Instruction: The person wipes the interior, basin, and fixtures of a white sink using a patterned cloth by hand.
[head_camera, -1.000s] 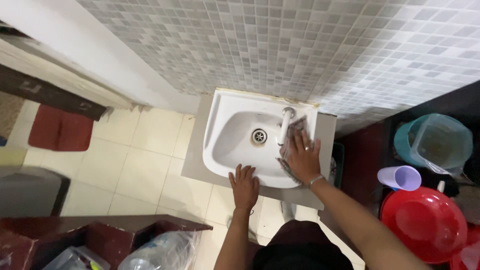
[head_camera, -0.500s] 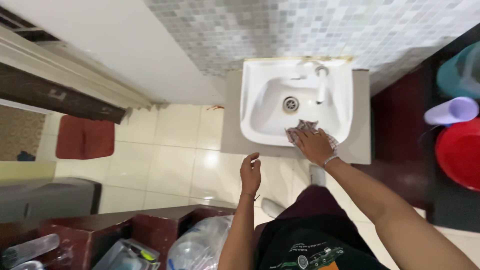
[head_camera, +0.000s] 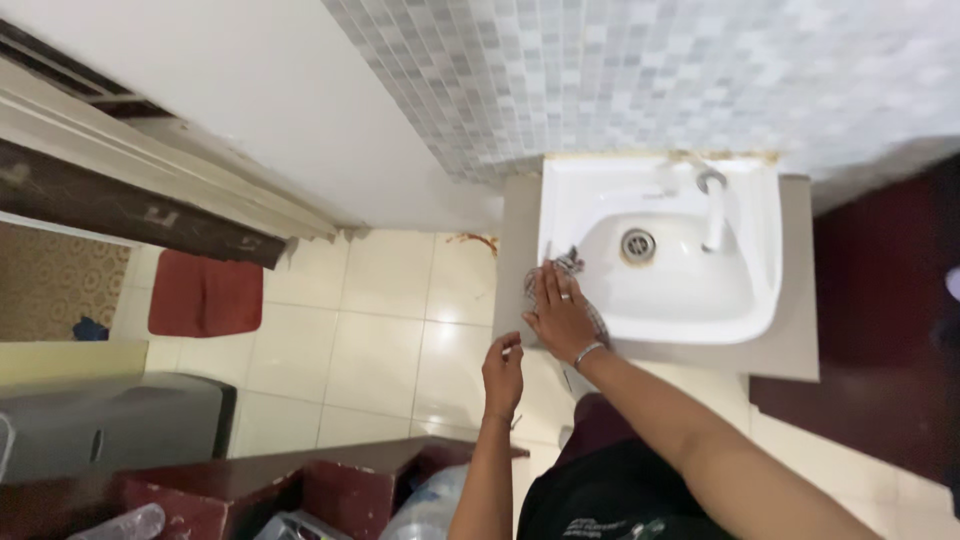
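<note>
While the right hand (head_camera: 560, 315) lies flat on a patterned grey cloth (head_camera: 570, 290), fingers spread and pressed down rather than pinching, the step in hand looks like wiping the rim of the white sink (head_camera: 660, 250), at the basin's left front corner where it meets the grey counter (head_camera: 515, 260). The cloth sits partly on the sink's edge and partly on the counter just beside it, mostly covered by the palm, so only its far end and a strip near the wrist show. As far as can be told, its long axis runs from the person's wrist toward the tiled wall (head_camera: 650, 70) behind the sink, its free end pointing that way, well left of the drain (head_camera: 637, 245) and the tap (head_camera: 712, 205). The left hand (head_camera: 502, 370) hangs in the air in front of the counter's left corner, holding nothing, fingers loosely curled and a little apart. To my judgement, the next move calls for steady downward pressure and a sweep along the sink's rim, keeping the cloth flat under the palm so it does not bunch or slip into the basin
</note>
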